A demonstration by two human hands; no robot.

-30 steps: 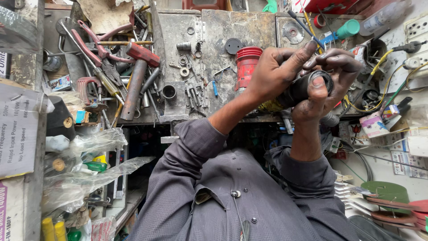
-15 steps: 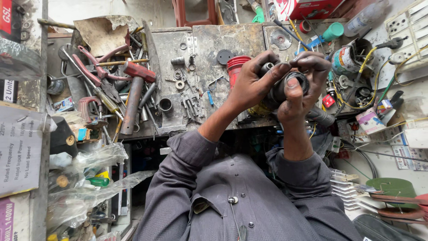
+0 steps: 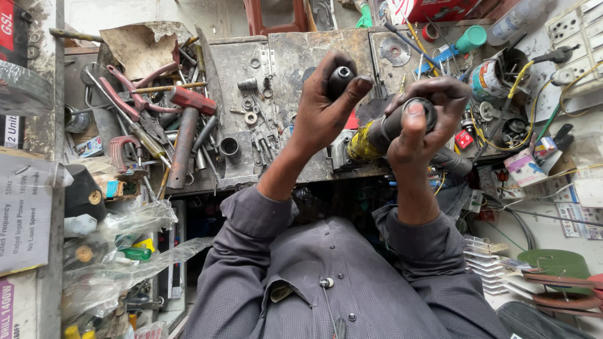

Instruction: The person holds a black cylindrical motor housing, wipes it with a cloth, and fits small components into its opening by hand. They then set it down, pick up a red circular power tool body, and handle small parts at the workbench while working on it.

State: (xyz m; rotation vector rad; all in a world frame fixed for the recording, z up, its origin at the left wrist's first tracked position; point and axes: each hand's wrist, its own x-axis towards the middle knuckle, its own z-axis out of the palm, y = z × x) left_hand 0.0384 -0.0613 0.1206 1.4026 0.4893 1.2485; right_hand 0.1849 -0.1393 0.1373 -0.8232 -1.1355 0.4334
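My left hand (image 3: 326,110) grips a dark cylindrical handle piece (image 3: 340,78) whose rounded end sticks up between thumb and fingers. My right hand (image 3: 421,119) is wrapped around the dark round end of a power tool body (image 3: 375,137), which is black with a yellow band and lies tilted between both hands. Both hands are greasy and held above the front edge of a worn metal workbench (image 3: 295,56). A red container behind the hands is almost fully hidden.
Red-handled pliers (image 3: 135,103), a hammer (image 3: 183,135), screwdrivers, washers and small sockets (image 3: 229,146) crowd the bench's left. Wires, a tin (image 3: 493,75), a teal-capped bottle (image 3: 470,39) and a socket strip (image 3: 581,47) fill the right. Plastic bags hang at lower left.
The hands have moved apart: the left now holds the handle piece separately above, and the tool's yellow-banded body shows between them. The view has shifted slightly.
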